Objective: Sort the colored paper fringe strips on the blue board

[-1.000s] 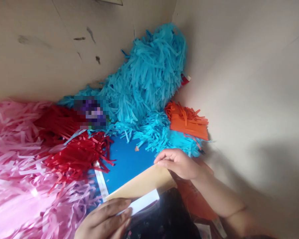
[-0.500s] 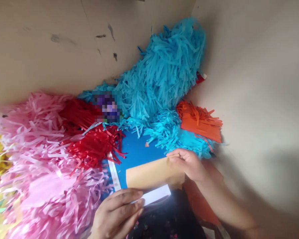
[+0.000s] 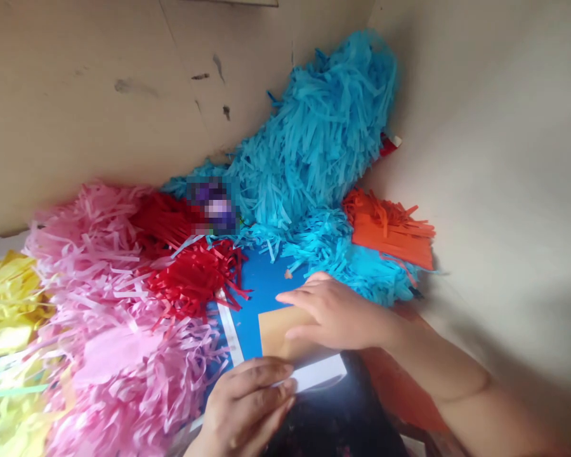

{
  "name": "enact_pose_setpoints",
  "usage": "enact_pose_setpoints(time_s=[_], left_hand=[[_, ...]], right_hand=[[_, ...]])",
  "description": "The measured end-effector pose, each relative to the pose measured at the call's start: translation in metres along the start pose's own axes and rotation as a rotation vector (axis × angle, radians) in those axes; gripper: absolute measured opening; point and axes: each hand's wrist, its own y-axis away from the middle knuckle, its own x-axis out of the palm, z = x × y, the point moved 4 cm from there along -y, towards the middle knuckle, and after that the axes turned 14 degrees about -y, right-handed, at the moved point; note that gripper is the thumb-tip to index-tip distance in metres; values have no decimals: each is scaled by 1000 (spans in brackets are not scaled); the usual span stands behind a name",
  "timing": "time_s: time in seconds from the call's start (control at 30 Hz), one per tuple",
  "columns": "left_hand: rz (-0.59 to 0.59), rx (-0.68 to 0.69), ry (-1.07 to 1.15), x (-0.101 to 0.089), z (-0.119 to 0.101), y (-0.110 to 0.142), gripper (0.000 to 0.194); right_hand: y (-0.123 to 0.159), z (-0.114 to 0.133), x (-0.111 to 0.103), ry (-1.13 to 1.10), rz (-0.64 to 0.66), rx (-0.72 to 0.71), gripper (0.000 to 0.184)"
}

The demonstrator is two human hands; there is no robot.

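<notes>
My left hand (image 3: 247,403) is closed at the lower middle, thumb and fingers pinching one end of a white strip (image 3: 322,373). The strip's other end points to the right, above a dark patterned surface that looks like clothing. Just beyond it is a tan sheet (image 3: 273,333) that looks like paper or thin card. My right hand (image 3: 335,311) reaches across the right part of this sheet, its fingers stretched out and the thumb apart from them. The hand covers much of the sheet, and whether the palm presses on it cannot be seen.
A blue surface (image 3: 259,273) with a white strip along its edge lies beyond. Around it are heaps of pink (image 3: 118,349), red (image 3: 195,276), yellow (image 3: 14,285) and light blue fringe (image 3: 318,127). An orange fringed piece (image 3: 393,231) sits against the right wall (image 3: 509,158).
My right hand has let go of the tan sheet's top edge and moved left across it, fingers now spread. My left hand still pinches the white strip. The view has shifted slightly.
</notes>
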Motion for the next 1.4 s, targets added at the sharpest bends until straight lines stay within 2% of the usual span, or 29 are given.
enact_pose_setpoints(time_s=[0.1,0.27,0.37,0.47,0.63,0.77,0.87,1.1,1.2,1.3,1.4], left_hand=[[-11,-21,-7,-1,0,3,22],[-10,-12,-32,-2,3,8,22],[-29,-34,0,-3,7,8,24],[-52,-50,16,-4,8,9,23],[-55,-52,16,-3,6,12,23],[-38,-51,24,-1,5,15,27],[-22,-49,40,1,5,17,29],[-63,-47,34,0,3,14,24],[-63,-53,31,-1,3,14,24],[-82,-73,14,0,5,17,23],[-108,-94,3,2,8,18,22]], right_hand=[[-15,12,13,-109,138,63,40],[-19,8,28,-210,181,73,8],[-19,6,35,-212,192,-19,14],[-19,6,38,-224,161,-77,14],[-19,10,36,-347,62,-71,13],[-19,11,35,-356,41,-20,7],[-20,13,34,-373,36,-46,9],[-19,15,33,-338,-75,-69,12],[-17,16,33,-325,-80,-135,12],[-15,19,32,-224,-81,-305,9],[-14,19,33,-162,-74,-437,18]])
